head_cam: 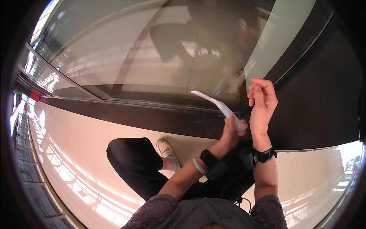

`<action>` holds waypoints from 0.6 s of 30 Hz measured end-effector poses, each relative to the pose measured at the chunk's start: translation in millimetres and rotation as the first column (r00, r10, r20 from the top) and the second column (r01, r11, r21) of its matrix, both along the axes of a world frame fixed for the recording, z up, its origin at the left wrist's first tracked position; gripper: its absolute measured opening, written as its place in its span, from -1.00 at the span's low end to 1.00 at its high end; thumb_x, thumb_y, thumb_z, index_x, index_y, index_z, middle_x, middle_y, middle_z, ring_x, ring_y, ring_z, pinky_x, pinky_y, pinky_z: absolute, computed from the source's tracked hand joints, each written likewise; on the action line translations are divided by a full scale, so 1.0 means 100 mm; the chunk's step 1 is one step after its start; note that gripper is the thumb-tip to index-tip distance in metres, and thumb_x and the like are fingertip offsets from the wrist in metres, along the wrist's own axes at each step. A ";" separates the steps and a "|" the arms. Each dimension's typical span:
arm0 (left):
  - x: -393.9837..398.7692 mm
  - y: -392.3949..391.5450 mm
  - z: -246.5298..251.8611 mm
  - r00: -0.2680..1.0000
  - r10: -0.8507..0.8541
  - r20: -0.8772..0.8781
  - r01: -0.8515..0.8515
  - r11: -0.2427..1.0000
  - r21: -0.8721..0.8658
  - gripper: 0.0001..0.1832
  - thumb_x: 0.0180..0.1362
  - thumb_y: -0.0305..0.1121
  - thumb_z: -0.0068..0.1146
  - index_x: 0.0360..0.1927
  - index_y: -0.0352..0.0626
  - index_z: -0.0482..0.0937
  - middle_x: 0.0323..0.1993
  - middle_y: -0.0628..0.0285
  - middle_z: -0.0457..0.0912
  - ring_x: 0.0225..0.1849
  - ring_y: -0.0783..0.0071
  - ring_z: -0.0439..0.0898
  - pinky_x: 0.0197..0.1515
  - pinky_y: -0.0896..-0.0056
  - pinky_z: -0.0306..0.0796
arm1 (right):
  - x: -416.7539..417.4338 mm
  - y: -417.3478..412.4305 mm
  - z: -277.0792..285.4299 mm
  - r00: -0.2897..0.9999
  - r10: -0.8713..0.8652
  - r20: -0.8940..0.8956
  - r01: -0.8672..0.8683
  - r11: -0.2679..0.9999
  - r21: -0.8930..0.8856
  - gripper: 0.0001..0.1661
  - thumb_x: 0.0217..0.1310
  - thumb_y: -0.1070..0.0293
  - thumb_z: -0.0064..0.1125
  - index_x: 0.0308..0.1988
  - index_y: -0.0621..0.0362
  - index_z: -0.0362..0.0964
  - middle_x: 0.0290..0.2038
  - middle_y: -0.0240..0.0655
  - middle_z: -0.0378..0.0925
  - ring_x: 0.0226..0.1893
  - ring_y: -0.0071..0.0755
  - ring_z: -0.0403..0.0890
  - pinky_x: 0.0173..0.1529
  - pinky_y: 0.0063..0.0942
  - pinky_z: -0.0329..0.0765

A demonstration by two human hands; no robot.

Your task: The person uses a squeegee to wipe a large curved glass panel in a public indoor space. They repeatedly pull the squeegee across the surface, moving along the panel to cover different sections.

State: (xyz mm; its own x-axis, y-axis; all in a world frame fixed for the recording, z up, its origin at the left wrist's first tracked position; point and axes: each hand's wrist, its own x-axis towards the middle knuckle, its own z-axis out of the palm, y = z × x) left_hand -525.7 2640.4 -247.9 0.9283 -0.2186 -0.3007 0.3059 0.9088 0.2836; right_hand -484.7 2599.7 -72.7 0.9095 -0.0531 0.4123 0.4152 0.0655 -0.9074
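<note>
My left hand grips the handle of a white hand tool, which looks like a small squeegee. Its flat head tilts up to the left, in front of a glass pane, and I cannot tell whether it touches the glass. To the right, my right hand is raised with its fingers loosely bent and nothing visible in it. It is close to the pane's lower right corner, over the dark panel. Black bands circle both wrists, and the left one also has a pale bangle.
A dark sill runs under the glass. On the right stands a dark panel, with a pale strip beside it. My bent knee and shoe are over the shiny tiled floor. Railings curve along the left.
</note>
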 end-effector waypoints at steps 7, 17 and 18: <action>0.56 1.69 -0.61 0.943 0.239 -0.233 -0.329 0.781 -0.531 -0.52 0.46 0.14 -0.16 -0.26 -0.12 0.35 -0.40 0.30 0.41 -0.49 0.48 0.32 -0.58 0.54 0.17 | -0.06 0.07 0.08 0.998 0.046 0.034 -0.046 0.999 -0.006 -0.84 0.45 0.50 -0.01 -0.11 0.20 0.52 -0.35 -0.46 0.53 -0.42 -0.71 0.41 -0.32 -0.70 0.37; 0.17 0.67 0.36 0.998 -0.028 -0.060 0.003 0.929 -0.370 -0.74 0.45 -0.13 0.02 -0.10 -0.09 0.35 -0.35 0.27 0.39 -0.36 0.53 0.42 -0.67 0.72 0.15 | -0.03 -0.01 0.09 0.999 0.041 0.025 -0.040 0.999 -0.032 -0.83 0.45 0.50 -0.02 -0.06 0.21 0.50 -0.35 -0.44 0.51 -0.44 -0.71 0.41 -0.37 -0.72 0.36; 0.08 0.55 0.65 0.993 -0.064 -0.095 0.025 0.931 -0.365 -0.74 0.46 -0.13 -0.01 -0.13 -0.10 0.34 -0.35 0.24 0.42 -0.38 0.53 0.42 -0.66 0.69 0.12 | -0.02 -0.05 0.10 0.999 0.039 0.023 -0.039 0.999 -0.011 -0.82 0.45 0.50 -0.02 -0.05 0.20 0.49 -0.35 -0.44 0.51 -0.44 -0.71 0.40 -0.39 -0.72 0.34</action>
